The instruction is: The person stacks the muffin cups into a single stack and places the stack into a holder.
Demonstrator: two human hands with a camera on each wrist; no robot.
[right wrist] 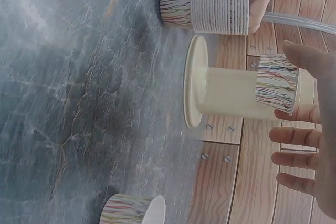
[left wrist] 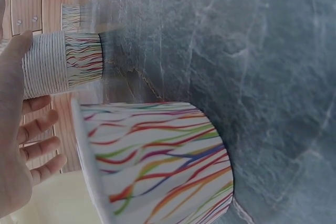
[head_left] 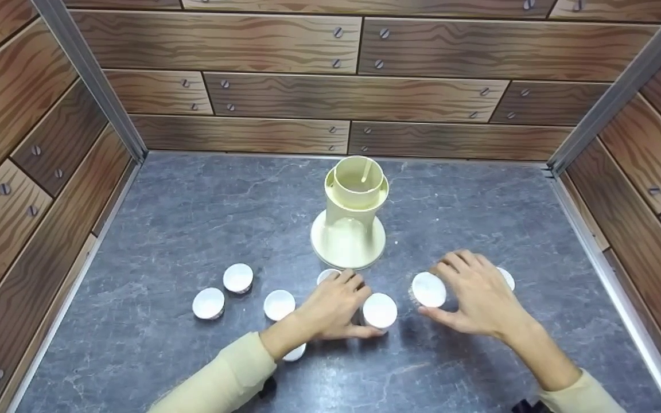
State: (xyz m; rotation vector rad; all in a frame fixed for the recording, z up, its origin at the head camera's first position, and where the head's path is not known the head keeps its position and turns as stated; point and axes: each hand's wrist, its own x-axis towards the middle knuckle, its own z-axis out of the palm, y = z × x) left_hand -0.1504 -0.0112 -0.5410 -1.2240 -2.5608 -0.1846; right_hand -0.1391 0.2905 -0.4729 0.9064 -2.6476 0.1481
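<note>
My left hand grips a tall stack of nested paper cups between thumb and index finger, the other fingers spread. The cups are white with colourful wavy stripes, rims up. To the right, my right hand pinches one striped paper cup between thumb and index finger, its white inside facing up, raised above the tabletop. In the left wrist view another striped cup stands close below the left hand. Another cup is partly hidden behind the right hand.
A pale yellow plastic tube on a round base stands behind the hands. Single cups stand to the left, among them one cup and another. Wood-patterned walls border the dark marbled tabletop.
</note>
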